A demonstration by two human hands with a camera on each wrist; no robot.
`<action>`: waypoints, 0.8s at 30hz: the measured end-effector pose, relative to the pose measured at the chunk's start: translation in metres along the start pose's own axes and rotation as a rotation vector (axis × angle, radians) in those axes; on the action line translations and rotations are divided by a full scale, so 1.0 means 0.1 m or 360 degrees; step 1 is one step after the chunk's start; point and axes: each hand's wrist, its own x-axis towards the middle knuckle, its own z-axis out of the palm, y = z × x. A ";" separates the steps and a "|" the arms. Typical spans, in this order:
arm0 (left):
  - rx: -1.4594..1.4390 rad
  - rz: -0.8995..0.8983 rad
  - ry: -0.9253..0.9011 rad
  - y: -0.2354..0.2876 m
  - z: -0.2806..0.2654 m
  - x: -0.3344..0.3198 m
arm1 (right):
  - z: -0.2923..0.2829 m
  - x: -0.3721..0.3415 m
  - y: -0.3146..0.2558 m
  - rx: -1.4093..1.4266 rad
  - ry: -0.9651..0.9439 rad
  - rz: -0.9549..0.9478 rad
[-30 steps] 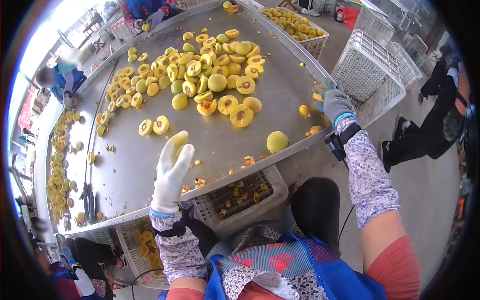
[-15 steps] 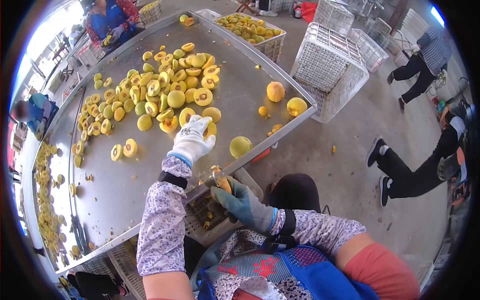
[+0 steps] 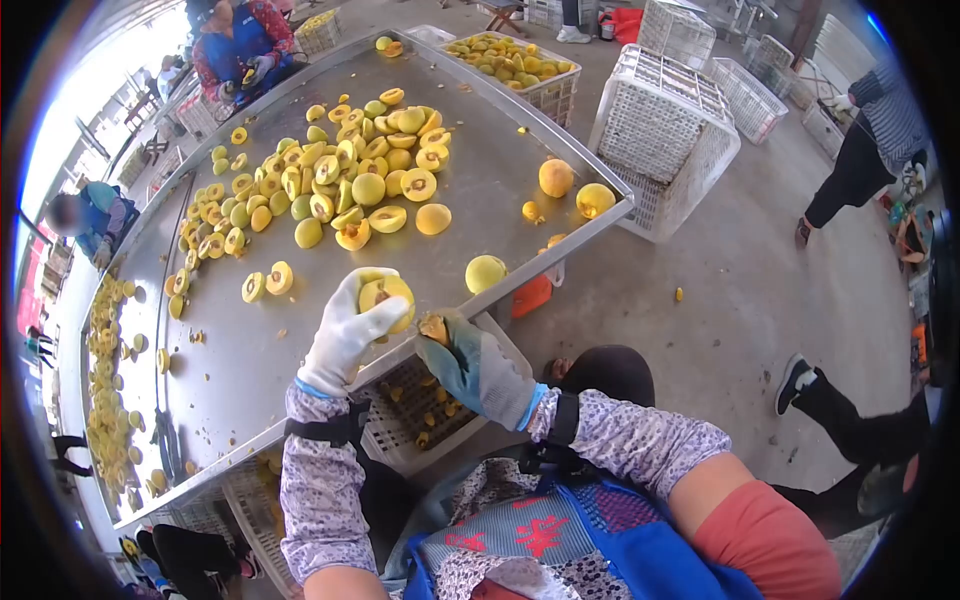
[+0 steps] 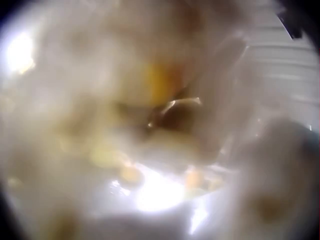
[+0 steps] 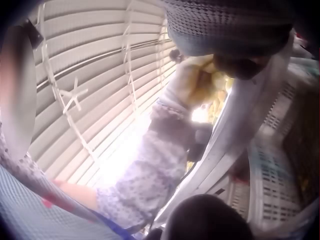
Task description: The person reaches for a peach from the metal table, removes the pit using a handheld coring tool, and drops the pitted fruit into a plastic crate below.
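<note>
My left hand (image 3: 338, 335), in a white glove, grips a yellow peach half (image 3: 386, 298) just above the table's front edge. Close on its right, my right hand (image 3: 482, 372) in a grey-teal glove curls round a small looped tool (image 3: 434, 326), its tip turned towards the peach half; the glove hides most of it. In the right wrist view that glove's knitted cuff (image 5: 225, 27) fills the top, with the peach half (image 5: 200, 85) beyond. The left wrist view is badly blurred. Many cut peaches (image 3: 325, 170) lie heaped on the metal table (image 3: 330, 330).
A single peach (image 3: 486, 273) lies by the front edge, and two more (image 3: 556, 178) near the right corner. Under the edge stands a crate (image 3: 400, 440) with scraps. White crates (image 3: 660, 130) stand on the right. Other people work at the far side; one person (image 3: 870, 150) stands at right.
My left hand reached over the peaches and came back with a peach half. My right hand moved from the table's right corner to beside the left hand.
</note>
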 end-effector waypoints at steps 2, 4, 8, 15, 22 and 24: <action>-0.0533 -0.0049 0.0277 0.02 0.06 -0.23 | 0.01 0.08 -0.09 -0.0099 -0.0061 -0.0109; -0.0739 0.0006 0.0488 -0.21 0.17 -0.28 | 0.17 0.13 0.03 -0.0222 -0.0144 -0.0230; -0.1081 0.0296 0.0848 -0.33 0.34 -0.40 | 0.37 0.17 0.12 -0.0336 -0.0239 -0.0265; -0.1302 0.0352 0.0883 -0.33 0.30 -0.40 | 0.41 0.21 0.14 -0.0531 -0.0430 -0.0297; -0.0937 0.0462 0.1081 -0.22 0.38 -0.45 | 0.60 0.21 0.37 -0.0093 -0.0461 -0.0149; -0.0515 0.0513 0.1177 -0.29 0.35 -0.44 | 0.59 0.23 0.34 -0.0097 -0.0486 -0.0163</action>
